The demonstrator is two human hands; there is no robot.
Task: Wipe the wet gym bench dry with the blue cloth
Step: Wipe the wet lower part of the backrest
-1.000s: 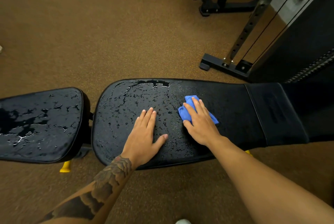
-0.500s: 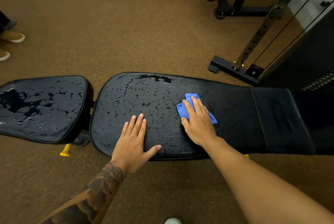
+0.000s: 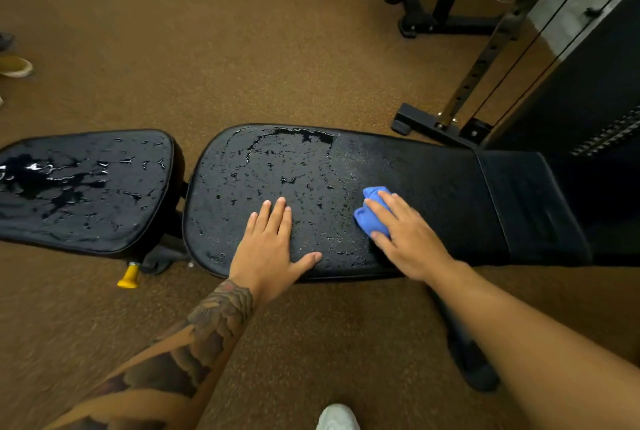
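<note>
- Barely any shift: the right hand [image 3: 405, 235] stays flat-fingered, pressing the blue cloth [image 3: 372, 218] on the gym bench [image 3: 450, 194], mid-length.
- Remaining droplets [image 3: 277, 169] lie leftward along its length; the left hand [image 3: 273, 242] rests open and flat in that path.

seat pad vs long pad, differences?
The seat pad is shorter than the long pad. The seat pad is wet all over, pooled at its left; the long pad is beaded only on its left part, matte further right. The left hand lies flat on the long pad and the right hand presses the blue cloth there; nothing touches the seat pad. Both are black.
</note>
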